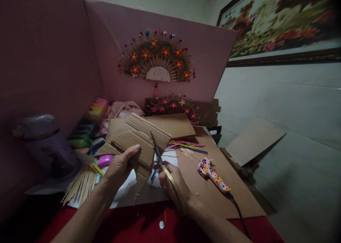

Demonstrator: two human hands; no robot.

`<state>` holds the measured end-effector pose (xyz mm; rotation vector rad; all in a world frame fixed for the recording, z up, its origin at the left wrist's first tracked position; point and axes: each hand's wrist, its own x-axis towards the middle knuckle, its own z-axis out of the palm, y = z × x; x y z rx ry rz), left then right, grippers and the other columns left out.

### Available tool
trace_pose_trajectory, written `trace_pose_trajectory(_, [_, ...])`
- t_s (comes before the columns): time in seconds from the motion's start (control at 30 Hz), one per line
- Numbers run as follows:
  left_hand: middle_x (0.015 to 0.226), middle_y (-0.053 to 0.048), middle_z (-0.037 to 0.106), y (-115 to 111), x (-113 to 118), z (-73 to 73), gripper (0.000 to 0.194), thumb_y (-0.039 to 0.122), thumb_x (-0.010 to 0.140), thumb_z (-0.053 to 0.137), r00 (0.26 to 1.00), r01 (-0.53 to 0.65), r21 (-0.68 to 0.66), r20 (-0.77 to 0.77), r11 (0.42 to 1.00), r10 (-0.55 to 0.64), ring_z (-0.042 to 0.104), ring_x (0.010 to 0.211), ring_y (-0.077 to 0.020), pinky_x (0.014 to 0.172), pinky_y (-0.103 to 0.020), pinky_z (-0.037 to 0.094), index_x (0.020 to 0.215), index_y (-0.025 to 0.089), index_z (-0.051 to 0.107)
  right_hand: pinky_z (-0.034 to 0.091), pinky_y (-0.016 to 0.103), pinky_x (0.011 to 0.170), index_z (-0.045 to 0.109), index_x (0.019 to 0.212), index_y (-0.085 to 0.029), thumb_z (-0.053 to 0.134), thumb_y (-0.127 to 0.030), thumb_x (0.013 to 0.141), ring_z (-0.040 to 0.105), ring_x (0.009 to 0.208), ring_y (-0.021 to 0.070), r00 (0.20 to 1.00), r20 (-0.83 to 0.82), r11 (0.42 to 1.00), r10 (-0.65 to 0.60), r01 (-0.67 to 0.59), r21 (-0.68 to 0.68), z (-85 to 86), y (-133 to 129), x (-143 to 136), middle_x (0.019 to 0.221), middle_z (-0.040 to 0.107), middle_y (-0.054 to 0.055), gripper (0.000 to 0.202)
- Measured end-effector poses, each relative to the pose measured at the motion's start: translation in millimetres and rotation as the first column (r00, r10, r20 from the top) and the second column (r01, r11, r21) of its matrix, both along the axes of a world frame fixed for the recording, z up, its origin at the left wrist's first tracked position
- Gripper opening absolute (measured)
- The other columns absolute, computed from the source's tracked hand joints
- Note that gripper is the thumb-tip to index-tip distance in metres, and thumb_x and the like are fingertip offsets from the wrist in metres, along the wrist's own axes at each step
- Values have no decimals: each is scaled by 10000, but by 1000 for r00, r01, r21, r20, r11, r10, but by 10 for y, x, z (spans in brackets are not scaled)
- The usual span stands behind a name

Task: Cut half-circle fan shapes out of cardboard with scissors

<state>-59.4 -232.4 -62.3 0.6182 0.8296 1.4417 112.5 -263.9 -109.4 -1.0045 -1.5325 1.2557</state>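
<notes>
A piece of corrugated cardboard [141, 147] with a curved cut edge and a pointed strip hanging down is held up over the table. My left hand [121, 165] grips it from the lower left, thumb on top. My right hand [173, 182] is closed around the handles of scissors [158, 154]. Their blades point up and away, against the right part of the cardboard. Part of the lower blade is hidden by the cardboard.
A flower-patterned glue gun [213, 174] lies on a brown board [239, 200] at the right. Wooden sticks [81, 184] and a purple bottle [50, 150] are at the left. Decorated fans [158, 58] stand behind, with coloured strips [190, 147] nearer.
</notes>
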Motion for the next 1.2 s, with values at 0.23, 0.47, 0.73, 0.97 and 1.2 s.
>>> trace_pose_trajectory(0.23, [668,-20,712,3,-13,-18,158,147,564,780,1000,5,39,-12,999,-5,636,605,-129,571,-199,519,708,122,721,281,193,406,584,832,-141,556,-796,634,319,455,71,999,-16,998,-48,49,40,-59,36,-26,526,363,-60,684])
trace_pose_trajectory(0.47, [674,-22,718,36,-98,-53,144,162,558,791,998,52,16,-29,999,-52,649,619,-140,594,-208,520,678,130,720,276,189,389,606,873,-135,601,-758,626,338,433,66,998,-21,998,-63,63,22,-93,45,-17,522,399,-59,671])
trace_pose_trajectory(0.73, [674,-49,726,63,-162,-42,95,120,583,763,996,39,-37,-83,999,-42,664,625,-159,593,-219,535,667,126,718,296,171,382,470,664,-173,480,-895,545,363,443,58,996,-62,997,61,-63,-34,61,-7,5,532,423,-47,732])
trace_pose_trajectory(0.97, [616,-36,700,48,-181,-31,78,102,564,766,994,58,-26,-91,998,-60,643,583,-149,562,-210,533,609,129,708,261,179,382,498,706,-167,517,-842,600,333,442,56,998,-58,998,27,-31,-61,82,-32,-12,530,407,-51,684])
trace_pose_trajectory(1.2, [603,-43,692,27,-147,3,95,76,547,766,997,24,-37,-78,999,-27,640,580,-150,562,-206,514,585,122,691,291,186,398,611,905,-124,565,-768,626,346,449,70,998,-59,1000,-12,11,-19,-58,33,-25,521,397,-58,704])
